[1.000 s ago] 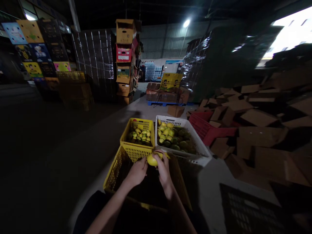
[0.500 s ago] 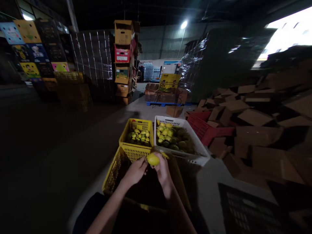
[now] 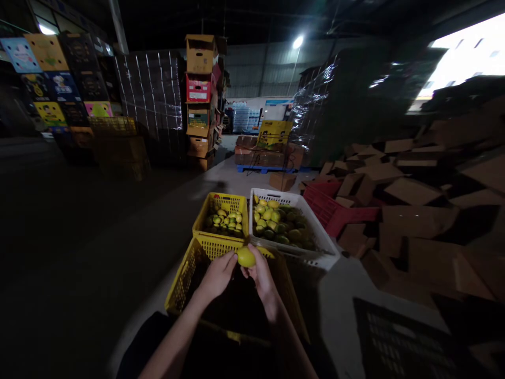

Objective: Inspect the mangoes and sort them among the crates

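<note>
At the lower centre of the frame, a person holds one yellow fruit (image 3: 246,257) above the near yellow crate (image 3: 179,284). The right hand (image 3: 260,271) grips it from the right, thumb along its upper side and fingers curled around and beneath. The left hand (image 3: 219,273) is partly closed, its fingertips meeting the fruit's left end; whether they pinch it or merely touch cannot be told. Compared with a second ago, when the right thumb lay across the fruit's face and part of it was covered, more of its skin now shows, and the left fingertips have come up against its end. That suggests the piece is being turned and handled between both hands, not yet set down in any crate. Just beyond, left of centre, the far yellow crate (image 3: 200,217) holds smaller yellow-green fruit (image 3: 224,221); beside it, right of centre, the white crate (image 3: 324,238) holds larger yellow and green fruit (image 3: 272,216). The near crate's inside is too dark to read.
</note>
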Tool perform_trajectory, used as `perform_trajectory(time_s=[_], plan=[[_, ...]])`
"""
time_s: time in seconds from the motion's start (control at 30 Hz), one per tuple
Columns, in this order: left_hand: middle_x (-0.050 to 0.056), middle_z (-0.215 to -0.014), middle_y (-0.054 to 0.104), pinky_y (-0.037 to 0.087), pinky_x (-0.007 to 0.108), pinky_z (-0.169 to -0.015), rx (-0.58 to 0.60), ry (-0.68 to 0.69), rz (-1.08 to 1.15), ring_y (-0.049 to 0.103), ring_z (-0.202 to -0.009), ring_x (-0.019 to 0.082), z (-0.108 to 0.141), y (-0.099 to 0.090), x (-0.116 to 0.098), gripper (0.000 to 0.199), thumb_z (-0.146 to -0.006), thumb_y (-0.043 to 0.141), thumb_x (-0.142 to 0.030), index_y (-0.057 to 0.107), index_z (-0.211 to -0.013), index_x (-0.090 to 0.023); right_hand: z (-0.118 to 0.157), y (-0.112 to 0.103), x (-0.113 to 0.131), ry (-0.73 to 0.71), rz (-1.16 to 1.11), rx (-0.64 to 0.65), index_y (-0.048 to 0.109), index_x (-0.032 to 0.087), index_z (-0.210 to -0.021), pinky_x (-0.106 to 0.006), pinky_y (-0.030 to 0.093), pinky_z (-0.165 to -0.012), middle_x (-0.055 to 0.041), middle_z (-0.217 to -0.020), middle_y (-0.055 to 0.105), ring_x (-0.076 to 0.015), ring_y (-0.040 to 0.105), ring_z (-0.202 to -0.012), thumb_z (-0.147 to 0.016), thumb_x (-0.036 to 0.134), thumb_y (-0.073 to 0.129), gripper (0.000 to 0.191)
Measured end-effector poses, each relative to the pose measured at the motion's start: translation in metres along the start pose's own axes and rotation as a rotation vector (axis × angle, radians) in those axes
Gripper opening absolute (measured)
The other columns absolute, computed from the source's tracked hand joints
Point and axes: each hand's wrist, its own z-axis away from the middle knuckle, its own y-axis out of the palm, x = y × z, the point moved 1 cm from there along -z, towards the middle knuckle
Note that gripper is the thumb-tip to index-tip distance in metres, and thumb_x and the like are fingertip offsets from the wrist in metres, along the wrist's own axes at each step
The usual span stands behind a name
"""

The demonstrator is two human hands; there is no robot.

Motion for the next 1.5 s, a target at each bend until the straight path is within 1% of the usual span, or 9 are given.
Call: perform_trajectory(time_s=[0.07,0.2,0.37,0.5,0.7,0.87,1.1,1.27,1.5], plan=[[0.001,-0.069,0.06,0.042,0.03,-0.066,-0.063,0.01,0.031,0.055,-0.065,0.017,-0.002,-0.004,0.001,0.034,-0.095,0.044,-0.047,0.056,-0.076,-0.021,0.002,0.002,0.002,0.034,0.014,-0.013,0.059,0.021,-0.076,-0.026,0.033,-0.04,0.0014,-0.06,0.061,-0.012,0.048,-0.045,-0.07,0.055,0.079,0.04],[-0.002,-0.059,0.052,0.041,0.03,-0.06,-0.125,-0.039,0.156,0.05,-0.056,0.015,-0.011,-0.014,0.006,0.04,-0.09,0.048,-0.055,0.051,-0.068,-0.021,0.006,0.008,0.005,0.082,0.031,0.103,0.061,0.019,-0.081,-0.026,0.033,-0.044,-0.0013,-0.056,0.062,-0.014,0.05,-0.045,-0.068,0.062,0.073,0.046],[-0.003,-0.058,0.049,0.04,0.028,-0.057,-0.102,-0.085,0.274,0.048,-0.053,0.013,-0.015,-0.025,0.008,0.044,-0.085,0.052,-0.059,0.047,-0.063,-0.022,0.008,0.01,0.008,0.052,0.098,0.177,0.064,0.018,-0.08,-0.024,0.029,-0.043,0.0,-0.054,0.06,-0.0131,0.051,-0.046,-0.072,0.058,0.075,0.042],[-0.003,-0.058,0.051,0.04,0.029,-0.058,-0.084,-0.104,0.262,0.05,-0.054,0.014,-0.011,-0.03,0.001,0.042,-0.087,0.051,-0.06,0.05,-0.069,-0.021,0.007,0.008,0.004,0.039,0.202,0.192,0.062,0.017,-0.069,-0.024,0.024,-0.042,-0.0001,-0.047,0.055,-0.0107,0.045,-0.042,-0.076,0.071,0.068,0.055],[-0.004,-0.056,0.049,0.04,0.029,-0.059,-0.118,-0.139,0.198,0.048,-0.053,0.014,-0.009,-0.032,-0.007,0.043,-0.087,0.051,-0.063,0.049,-0.072,-0.023,0.003,0.012,-0.003,0.155,0.21,0.146,0.058,0.02,-0.059,-0.024,0.022,-0.039,0.0,-0.041,0.05,-0.01,0.04,-0.037,-0.068,0.084,0.063,0.065],[-0.005,-0.059,0.048,0.04,0.029,-0.059,-0.073,-0.12,0.257,0.049,-0.053,0.014,-0.008,-0.031,-0.012,0.047,-0.086,0.052,-0.069,0.046,-0.075,-0.024,0.005,0.018,0.002,0.215,0.064,0.104,0.062,0.02,-0.066,-0.024,0.023,-0.037,0.0012,-0.048,0.054,-0.0085,0.04,-0.038,-0.062,0.078,0.072,0.059],[-0.004,-0.057,0.05,0.039,0.03,-0.066,-0.001,0.012,0.166,0.049,-0.059,0.016,-0.004,-0.032,-0.02,0.044,-0.091,0.05,-0.064,0.049,-0.075,-0.023,0.006,0.017,0.009,0.119,-0.03,0.053,0.061,0.019,-0.073,-0.022,0.024,-0.034,0.004,-0.053,0.056,-0.0064,0.038,-0.037,-0.067,0.069,0.073,0.053],[-0.004,-0.062,0.052,0.04,0.028,-0.068,0.075,0.074,0.16,0.05,-0.063,0.015,0.001,-0.032,-0.025,0.039,-0.093,0.051,-0.06,0.052,-0.079,-0.023,0.007,0.018,0.016,0.082,-0.04,0.03,0.055,0.02,-0.065,-0.023,0.027,-0.036,0.0052,-0.048,0.05,-0.0072,0.037,-0.038,-0.065,0.072,0.073,0.055],[-0.003,-0.071,0.053,0.042,0.026,-0.069,0.125,0.132,0.181,0.052,-0.063,0.012,0.003,-0.033,-0.027,0.028,-0.097,0.051,-0.047,0.052,-0.084,-0.021,0.008,0.019,0.02,-0.025,-0.062,-0.067,0.054,0.022,-0.067,-0.023,0.033,-0.042,0.0026,-0.057,0.054,-0.0113,0.046,-0.05,-0.065,0.073,0.073,0.055]])
